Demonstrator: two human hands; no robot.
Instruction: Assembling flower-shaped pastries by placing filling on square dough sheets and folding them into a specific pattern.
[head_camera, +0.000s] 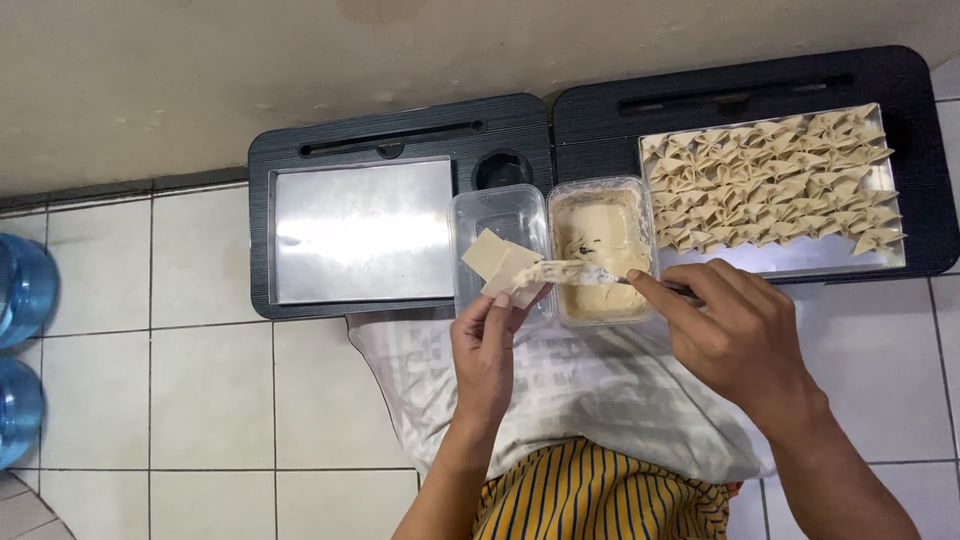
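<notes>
My left hand holds a square pale dumpling wrapper flat on its fingers, above a clear plastic box. My right hand grips a metal fork or spoon by the handle; its tip lays a lump of beige filling on the wrapper's near edge. Just behind the utensil stands a second clear box of beige filling paste. To the right, a metal tray carries several rows of folded dumplings.
Two black lap trays sit side by side on the tiled floor against the wall. An empty shiny metal tray lies on the left one. A white cloth covers my lap. Blue water bottles stand at far left.
</notes>
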